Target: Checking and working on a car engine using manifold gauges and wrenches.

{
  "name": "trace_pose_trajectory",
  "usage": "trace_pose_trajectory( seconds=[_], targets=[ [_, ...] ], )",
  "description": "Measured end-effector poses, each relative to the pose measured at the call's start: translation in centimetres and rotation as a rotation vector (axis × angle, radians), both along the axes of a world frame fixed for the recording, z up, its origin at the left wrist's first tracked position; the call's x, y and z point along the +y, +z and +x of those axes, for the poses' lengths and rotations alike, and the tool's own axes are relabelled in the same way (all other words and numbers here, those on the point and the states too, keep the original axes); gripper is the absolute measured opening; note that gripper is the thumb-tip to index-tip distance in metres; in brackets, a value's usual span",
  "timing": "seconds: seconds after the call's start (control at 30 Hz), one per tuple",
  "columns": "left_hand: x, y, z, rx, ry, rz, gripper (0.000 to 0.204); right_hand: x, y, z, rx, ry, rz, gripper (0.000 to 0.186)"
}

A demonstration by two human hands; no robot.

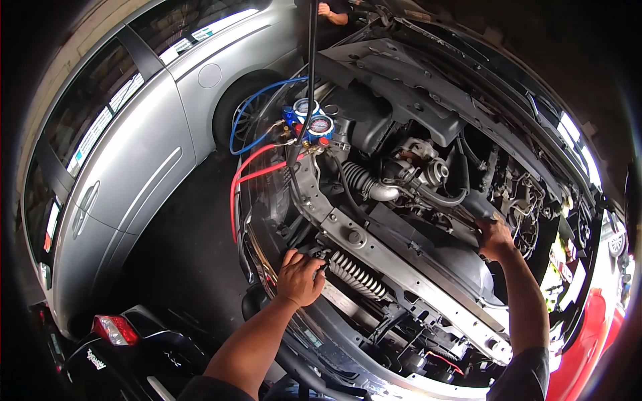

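My left hand (301, 277) is at the front of a car's open engine bay, fingers bent and pressed together beside a small dark part. What lies under those fingertips is hidden. Close to it, a coiled spring-like part (360, 275) runs below the metal front crossbar (394, 271). My right hand (496, 239) reaches deeper into the bay, against dark engine parts beside a black cover (438, 257); its fingertips are mostly hidden. A ribbed black air hose (358, 179) joins a silver metal pipe (384, 192) farther in.
A gauge manifold (314, 120) with a blue hose (249, 107) and a red hose (239, 180) rests at the bay's far left corner. A black prop rod (312, 60) stands there. A silver car (134, 140) is at left, a black motorcycle (134, 354) at lower left. Another person's hand (332, 13) shows far off.
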State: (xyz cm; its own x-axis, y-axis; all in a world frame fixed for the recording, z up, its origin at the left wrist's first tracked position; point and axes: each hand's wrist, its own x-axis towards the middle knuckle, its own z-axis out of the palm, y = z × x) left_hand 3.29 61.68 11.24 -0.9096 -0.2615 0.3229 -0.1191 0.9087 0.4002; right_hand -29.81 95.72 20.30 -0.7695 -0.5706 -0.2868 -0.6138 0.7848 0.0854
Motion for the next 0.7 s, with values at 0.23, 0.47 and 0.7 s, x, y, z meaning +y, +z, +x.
trace_pose_trajectory(
  seconds=[0.23,0.47,0.7],
  targets=[
    [-0.4,-0.2,-0.1,0.068,-0.017,-0.006,0.022,0.5,-1.8,1.2,0.425,0.265,-0.123,0.028],
    [-0.6,0.1,0.2,0.081,0.004,-0.017,0.018,1.1,-2.3,2.0,0.301,0.169,-0.284,0.026],
    [-0.9,-0.1,0.6,0.091,-0.013,0.019,0.019,1.7,-3.6,0.3,0.395,0.204,-0.223,0.033]
  ],
)
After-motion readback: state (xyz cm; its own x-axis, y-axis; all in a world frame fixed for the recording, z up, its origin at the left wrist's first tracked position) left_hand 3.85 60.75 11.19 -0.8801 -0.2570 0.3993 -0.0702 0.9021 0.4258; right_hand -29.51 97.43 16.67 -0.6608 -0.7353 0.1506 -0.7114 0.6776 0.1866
